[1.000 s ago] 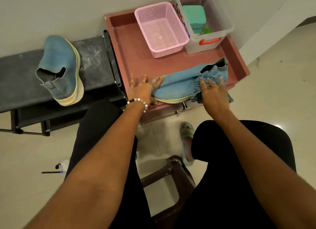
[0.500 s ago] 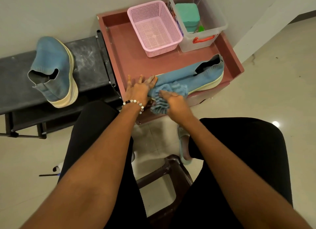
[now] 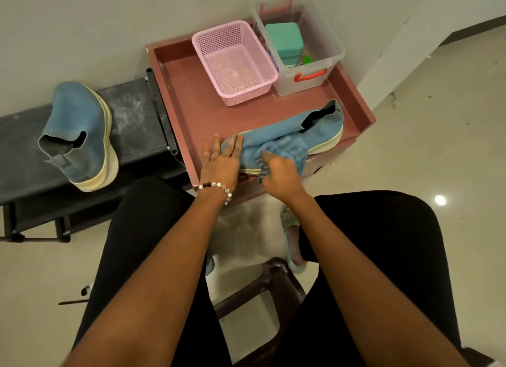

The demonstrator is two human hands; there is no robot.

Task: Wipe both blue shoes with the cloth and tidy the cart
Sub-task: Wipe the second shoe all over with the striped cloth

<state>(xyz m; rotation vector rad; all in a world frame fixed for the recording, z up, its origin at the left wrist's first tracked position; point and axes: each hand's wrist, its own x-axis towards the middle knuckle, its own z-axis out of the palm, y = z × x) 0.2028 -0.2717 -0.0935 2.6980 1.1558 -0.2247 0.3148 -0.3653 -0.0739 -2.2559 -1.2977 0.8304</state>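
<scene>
cloth (image 3: pixel 284 150) gripped by right hand (image 3: pixel 279 175) has slid back toward the heel, flat left hand (image 3: pixel 221 164) still steadying shoe (image 3: pixel 315 131)

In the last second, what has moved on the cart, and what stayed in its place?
The right hand slid the cloth along the shoe on the cart, from the heel opening towards the toe, and grips it there near the left hand. The left hand stayed flat on the toe. The other shoe on the bench, the pink basket and the clear box did not move.
</scene>
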